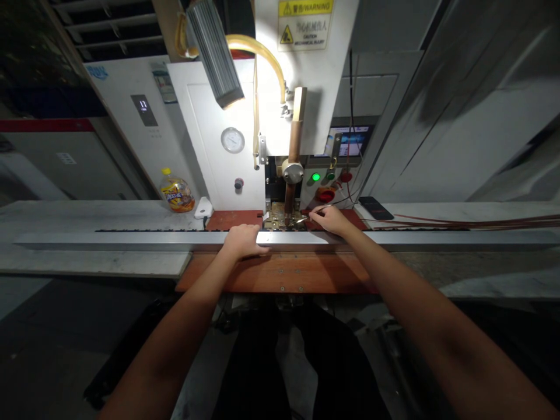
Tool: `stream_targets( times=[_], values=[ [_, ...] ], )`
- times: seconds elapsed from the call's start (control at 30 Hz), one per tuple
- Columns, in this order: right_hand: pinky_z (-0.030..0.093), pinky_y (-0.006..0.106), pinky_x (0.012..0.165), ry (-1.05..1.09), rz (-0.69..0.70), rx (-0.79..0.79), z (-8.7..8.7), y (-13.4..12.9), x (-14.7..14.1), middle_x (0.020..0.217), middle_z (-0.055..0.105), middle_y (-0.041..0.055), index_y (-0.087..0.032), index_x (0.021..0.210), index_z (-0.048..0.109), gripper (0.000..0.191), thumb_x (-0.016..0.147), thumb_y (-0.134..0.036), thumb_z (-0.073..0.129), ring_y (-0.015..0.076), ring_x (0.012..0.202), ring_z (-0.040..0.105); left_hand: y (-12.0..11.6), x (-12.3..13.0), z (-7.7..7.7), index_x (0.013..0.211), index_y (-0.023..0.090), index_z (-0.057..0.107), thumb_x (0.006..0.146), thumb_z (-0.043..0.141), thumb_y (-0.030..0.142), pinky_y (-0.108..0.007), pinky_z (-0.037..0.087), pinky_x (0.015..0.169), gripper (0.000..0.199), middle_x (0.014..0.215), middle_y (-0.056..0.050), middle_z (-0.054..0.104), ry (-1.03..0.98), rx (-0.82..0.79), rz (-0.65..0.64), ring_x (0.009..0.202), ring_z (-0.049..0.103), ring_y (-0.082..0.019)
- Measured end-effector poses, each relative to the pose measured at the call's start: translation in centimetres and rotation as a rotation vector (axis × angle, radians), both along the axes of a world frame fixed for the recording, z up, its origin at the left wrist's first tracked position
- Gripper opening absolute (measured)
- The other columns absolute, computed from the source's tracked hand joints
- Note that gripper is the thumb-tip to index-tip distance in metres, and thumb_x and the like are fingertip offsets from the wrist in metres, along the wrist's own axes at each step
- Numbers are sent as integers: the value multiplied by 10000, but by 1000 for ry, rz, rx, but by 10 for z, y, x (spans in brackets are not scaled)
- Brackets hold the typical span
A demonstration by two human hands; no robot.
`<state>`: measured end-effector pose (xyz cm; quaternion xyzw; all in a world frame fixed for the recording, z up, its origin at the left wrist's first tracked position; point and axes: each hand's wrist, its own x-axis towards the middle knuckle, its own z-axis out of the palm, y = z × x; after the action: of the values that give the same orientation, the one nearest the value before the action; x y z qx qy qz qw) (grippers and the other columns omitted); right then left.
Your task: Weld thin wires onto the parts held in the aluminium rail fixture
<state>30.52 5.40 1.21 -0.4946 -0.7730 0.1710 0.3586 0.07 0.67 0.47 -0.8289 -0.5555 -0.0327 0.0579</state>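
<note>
Long bar (297,238), silver-grey, straight, lying crosswise before a copper-coloured rod (295,140); left hand (242,241) clasped over it, right hand (328,219) pinching a slim tool (301,220); red-brown board (262,274) beneath, pale bench (87,213), lit white machine (280,76) behind; yellow-capped bottle (177,192), amber liquid inside

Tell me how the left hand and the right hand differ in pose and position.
The left hand grips the long grey bar, thumb on its near side; the right hand pinches a thin metal tool. The left hand is left of the copper-coloured rod; the right hand is right of it. Both are bare.
</note>
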Motion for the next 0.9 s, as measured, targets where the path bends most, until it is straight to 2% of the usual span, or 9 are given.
stream_targets(
  times=[0.23, 0.53, 0.9],
  values=[
    [512, 311, 763, -35, 12, 17, -5, 4, -3, 825, 772, 74, -191, 738, 735, 247, 836, -325, 551, 224, 775, 680, 0, 0, 0, 1075, 228, 642, 696, 603, 748, -397, 493, 840, 645, 1119, -125, 722, 2, -10, 16, 1029, 663, -331],
    [485, 291, 687, -48, 61, -6, -8, 5, -11, 734, 737, 55, -198, 679, 681, 262, 839, -349, 538, 207, 696, 652, 0, 0, 1, 1074, 226, 643, 697, 607, 750, -401, 494, 836, 646, 1112, -126, 722, 9, -15, 19, 1028, 661, -333],
    [472, 294, 704, -99, 102, -29, -10, 1, -15, 735, 713, 50, -200, 683, 667, 312, 860, -394, 499, 204, 705, 634, 1, 0, -2, 1072, 223, 641, 701, 605, 740, -407, 497, 834, 637, 1104, -125, 720, -3, -2, 2, 1021, 661, -334]
  ],
)
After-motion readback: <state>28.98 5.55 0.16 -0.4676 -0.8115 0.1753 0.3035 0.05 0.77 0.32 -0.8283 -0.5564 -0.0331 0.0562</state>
